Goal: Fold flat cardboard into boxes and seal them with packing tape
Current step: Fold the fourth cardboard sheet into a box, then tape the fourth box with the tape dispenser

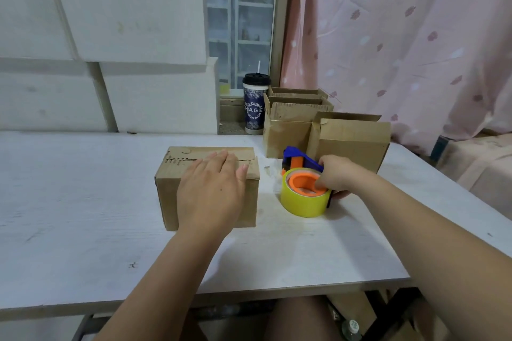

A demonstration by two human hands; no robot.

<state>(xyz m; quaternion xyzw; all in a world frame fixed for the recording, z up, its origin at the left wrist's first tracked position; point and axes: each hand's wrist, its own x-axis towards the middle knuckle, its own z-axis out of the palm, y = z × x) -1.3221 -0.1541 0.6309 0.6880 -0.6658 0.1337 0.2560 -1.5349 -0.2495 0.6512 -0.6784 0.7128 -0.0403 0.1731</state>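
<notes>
From the head view, we see the closed cardboard box (169, 202) near the middle of the white table (83, 216). Our left hand (213, 191) lies flat on its top with straight fingers, pressing the flaps down. Just to its right, our right hand (338, 174) curls round the tape dispenser (300, 156), fingers hooked into the orange hub of the yellow tape roll (303, 205).

We judge the box light and hollow. Its walls look stiff at the corners but likely give in the middle, and it may slide on the smooth tabletop, so pressing down over the seam seems the right hold. The dispenser looks rigid and light, and its hub gives a sure grip.

There is open tabletop to the left and in front of the box. Behind the dispenser stand open-topped cardboard boxes (354, 144) and a lidded cup (254, 108). The near table edge is well clear of the box.
</notes>
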